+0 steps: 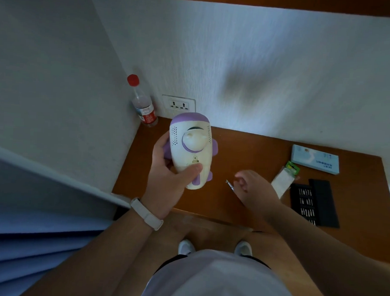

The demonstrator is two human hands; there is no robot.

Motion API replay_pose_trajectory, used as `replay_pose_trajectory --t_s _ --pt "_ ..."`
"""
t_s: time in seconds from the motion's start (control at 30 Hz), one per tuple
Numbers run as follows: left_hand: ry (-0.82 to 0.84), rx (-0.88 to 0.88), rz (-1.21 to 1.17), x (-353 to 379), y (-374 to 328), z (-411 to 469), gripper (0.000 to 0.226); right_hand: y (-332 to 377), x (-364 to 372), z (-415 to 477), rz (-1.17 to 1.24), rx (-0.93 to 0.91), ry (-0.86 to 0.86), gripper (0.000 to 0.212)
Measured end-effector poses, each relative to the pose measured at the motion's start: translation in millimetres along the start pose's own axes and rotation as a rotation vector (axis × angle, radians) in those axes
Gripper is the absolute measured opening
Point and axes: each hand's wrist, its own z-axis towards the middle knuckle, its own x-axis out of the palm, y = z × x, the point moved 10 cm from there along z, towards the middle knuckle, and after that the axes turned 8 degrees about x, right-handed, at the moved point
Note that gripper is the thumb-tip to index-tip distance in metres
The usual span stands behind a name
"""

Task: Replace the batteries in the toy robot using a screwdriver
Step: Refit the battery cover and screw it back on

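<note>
While the left hand (170, 176) grips the toy (190, 147) clear above the desk (245, 150), fingers wrapped behind the body and thumb (194, 170) pressed across the cream face, the right hand (249, 185) hangs low over the desk to the toy's right.

Right hand: fingers curled together round a thin screwdriver (229, 184). Only the metal tip shows past the fingers, and the frame is soft there. Grip looks like a pinch.

Toy: long axis runs away from the person, purple cap toward the wall, base nearest the body. Cream face turned up to the camera. Small keyhole-like fitting (195, 160) sits on that face, just above the thumb. Probably the cover screw or latch; too small to be sure.

Key relation: the fitting lies left of the screwdriver tip and a little farther from the person. Tip already points left, toward the toy, with a clear gap between them. Right hand is the one to close it; left only has to steady. Thumb sits close under the fitting and may need to slide down.

Judgement: early stage, cover not yet opened.

Elsewhere: bottle (144, 105) in the corner, wall socket (179, 104), blue box (315, 158), white packet (283, 180), open bit case (314, 202) at right.
</note>
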Motion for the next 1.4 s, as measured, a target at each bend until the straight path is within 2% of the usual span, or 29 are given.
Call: replay_pose_trajectory --t_s 0.1,0.37,0.67,1.0,1.23,1.4 --pt "-0.019 0.013 0.043 -6.0 -0.4 -5.2 0.096 -33.9 33.0 5.3 -0.159 0.101 0.082 0.032" --pt "-0.047 -0.011 0.093 -14.4 4.6 -6.4 0.101 -51.3 73.6 17.0 -0.195 0.129 0.1 0.019" --pt "-0.006 0.003 0.085 -7.4 5.6 -4.1 0.098 -52.9 78.7 29.0 -0.148 0.186 0.076 0.015" --pt "-0.057 -0.031 0.032 -14.2 8.1 5.0 0.096 -35.3 38.8 15.9 0.067 0.152 -0.041 0.018" --pt "-0.062 -0.037 -0.037 -11.0 11.9 17.8 0.093 -2.0 -19.6 -13.1 0.282 0.161 -0.096 0.007" --pt "-0.012 -0.168 -0.12 3.7 48.9 19.2 0.087 9.0 -33.8 -25.0 0.372 0.176 -0.14 0.006"
